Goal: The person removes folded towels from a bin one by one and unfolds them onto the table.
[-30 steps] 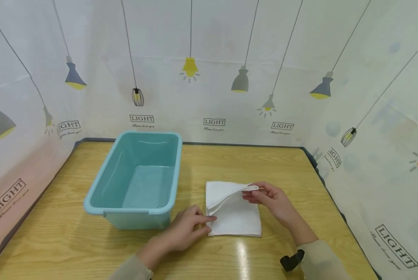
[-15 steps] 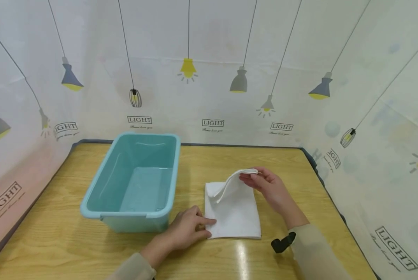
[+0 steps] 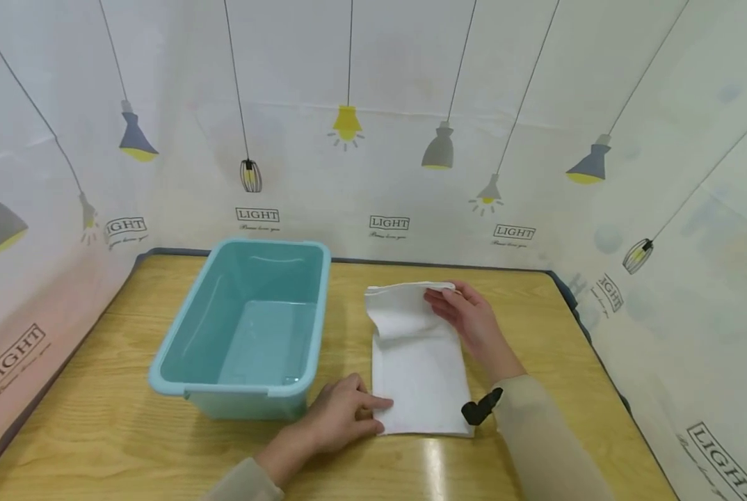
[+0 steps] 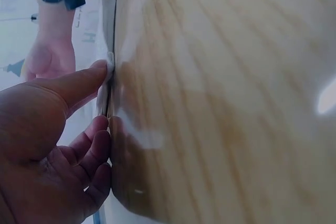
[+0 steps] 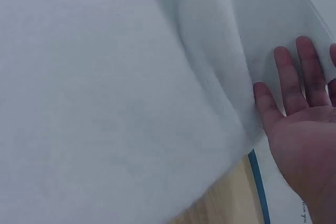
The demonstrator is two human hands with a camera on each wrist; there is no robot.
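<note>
A folded white towel (image 3: 420,386) lies on the table to the right of the blue bin, its far part raised and standing up off the wood. My right hand (image 3: 474,320) pinches the upper right of the raised flap between thumb and fingers. At the near left corner, my left hand (image 3: 341,414) presses the towel with an outstretched index finger, thumb at its edge. The left wrist view has the thumb of that hand (image 4: 31,129) against the towel's layered edge. In the right wrist view the towel (image 5: 105,103) fills most of the picture, with fingers spread behind the flap.
The light blue plastic bin (image 3: 320,327) stands left of the towel, its near right corner close to my left hand. Wood-patterned table (image 3: 98,390) lies beneath everything. A white sheet (image 3: 298,83) printed with lamps surrounds the table on three sides.
My right hand has drawn the towel's upper layer up and away toward the back, unfolding it into a longer piece. The left hand has stayed at the near left corner.
</note>
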